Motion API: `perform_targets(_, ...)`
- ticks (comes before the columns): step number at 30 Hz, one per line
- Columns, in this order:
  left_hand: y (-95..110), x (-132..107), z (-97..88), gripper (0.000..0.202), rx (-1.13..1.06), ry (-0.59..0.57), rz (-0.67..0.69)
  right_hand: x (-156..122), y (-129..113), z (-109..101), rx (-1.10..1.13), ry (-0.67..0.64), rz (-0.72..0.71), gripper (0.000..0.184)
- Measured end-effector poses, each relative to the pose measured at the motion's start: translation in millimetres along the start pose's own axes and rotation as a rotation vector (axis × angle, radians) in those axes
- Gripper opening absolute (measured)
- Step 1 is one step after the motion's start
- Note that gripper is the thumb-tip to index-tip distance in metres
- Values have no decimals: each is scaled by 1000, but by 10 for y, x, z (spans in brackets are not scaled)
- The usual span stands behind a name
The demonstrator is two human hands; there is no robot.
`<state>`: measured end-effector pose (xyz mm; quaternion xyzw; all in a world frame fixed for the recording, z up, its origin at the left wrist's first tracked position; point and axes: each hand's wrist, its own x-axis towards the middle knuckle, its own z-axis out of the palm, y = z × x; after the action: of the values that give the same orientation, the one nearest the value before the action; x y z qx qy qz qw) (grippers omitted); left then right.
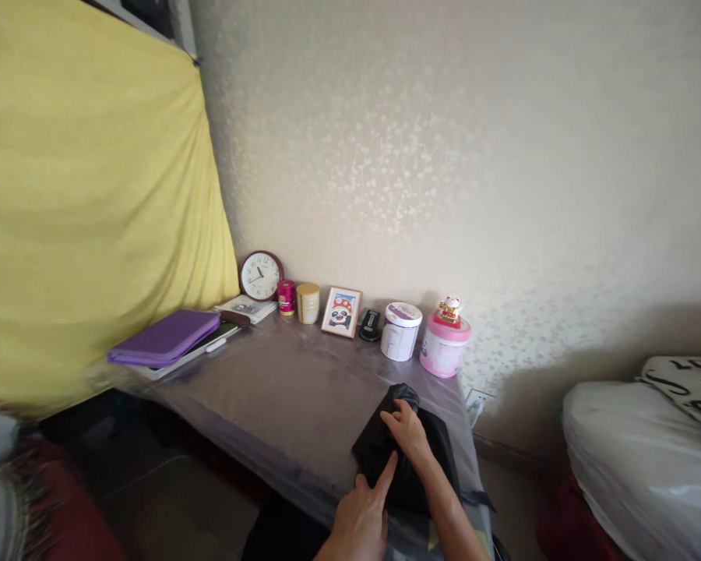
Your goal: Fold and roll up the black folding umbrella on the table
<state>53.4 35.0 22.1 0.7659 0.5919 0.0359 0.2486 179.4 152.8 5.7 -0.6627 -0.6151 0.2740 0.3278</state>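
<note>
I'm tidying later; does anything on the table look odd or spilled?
Mildly odd: the cat figurine perches on the pink tub, and a strip by the black bag overhangs the table at right. No spill visible.

The right hand (407, 430) is farther forward, fingers (403, 405) bent, its bare forearm (447, 502) slanting back rightward. Behind and left of it, the left hand (361, 514) extends one finger (389, 472) toward the right wrist (421, 457).

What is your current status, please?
Right hand, left hand: both on crumpled black sheet material. Material on purplish plastic-covered table. Round pink-and-white tub beyond, apart.
</note>
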Motion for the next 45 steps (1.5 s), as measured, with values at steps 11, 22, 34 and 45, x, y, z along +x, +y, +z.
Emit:
perform_targets(11,-19,59,112,78,29,38,-18,-40,-57,11,154,-140,-62,29)
perform_targets(22,-49,68,166,78,-71,62,-68,-241,-196,-3,-168,-84,-251,22)
perform_targets(34,-101,72,172,67,-136,99,-81,-545,-162,-47,-107,-43,-590,26)
perform_targets(45,-207,187,302,74,-208,90,-48,-277,194,-203,-228,3,-811,24)
